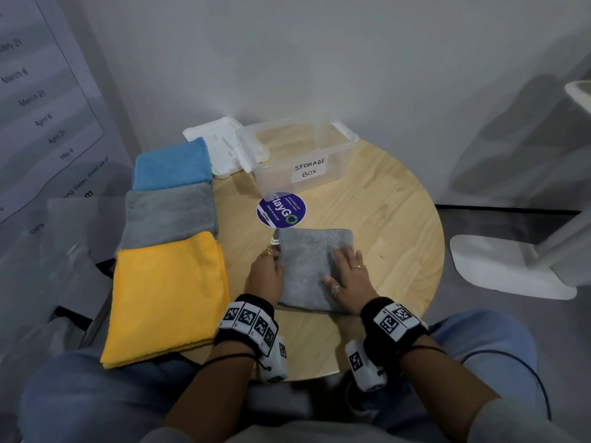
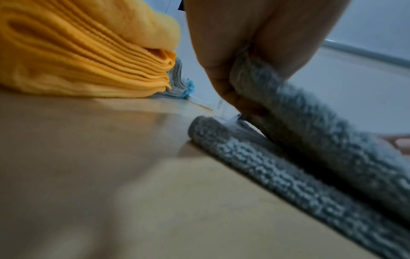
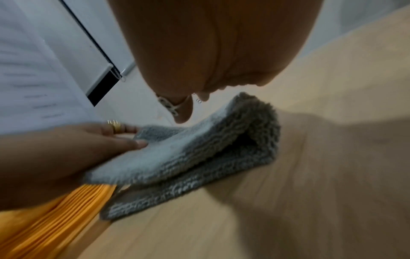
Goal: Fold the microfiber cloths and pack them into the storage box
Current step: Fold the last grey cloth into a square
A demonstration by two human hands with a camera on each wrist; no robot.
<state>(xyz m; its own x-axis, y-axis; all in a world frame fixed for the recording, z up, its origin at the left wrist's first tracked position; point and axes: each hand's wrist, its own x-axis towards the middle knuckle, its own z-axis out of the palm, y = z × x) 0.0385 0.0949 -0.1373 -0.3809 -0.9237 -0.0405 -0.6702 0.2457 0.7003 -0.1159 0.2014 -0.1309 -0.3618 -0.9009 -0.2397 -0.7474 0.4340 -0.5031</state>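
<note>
A folded grey microfiber cloth (image 1: pixel 308 273) lies in the middle of the round wooden table (image 1: pixel 390 219). My left hand (image 1: pixel 271 262) is at the cloth's left edge. In the left wrist view my left hand (image 2: pixel 233 73) pinches the upper layer of the grey cloth (image 2: pixel 310 140) and holds it a little above the lower layer. My right hand (image 1: pixel 347 266) lies flat on the cloth's right half with straight fingers. The right wrist view shows the grey cloth (image 3: pixel 199 154) doubled over under the palm. The clear storage box (image 1: pixel 275 174) stands at the back of the table with nothing inside.
Along the table's left side lie three stacks of cloths: blue (image 1: pixel 172 164), grey (image 1: pixel 169 215) and yellow (image 1: pixel 166 295). The box's white lid (image 1: pixel 220 145) sits left of the box. A round purple sticker (image 1: pixel 281 210) is in front of the box. A white stand base (image 1: pixel 499 266) is on the floor at right.
</note>
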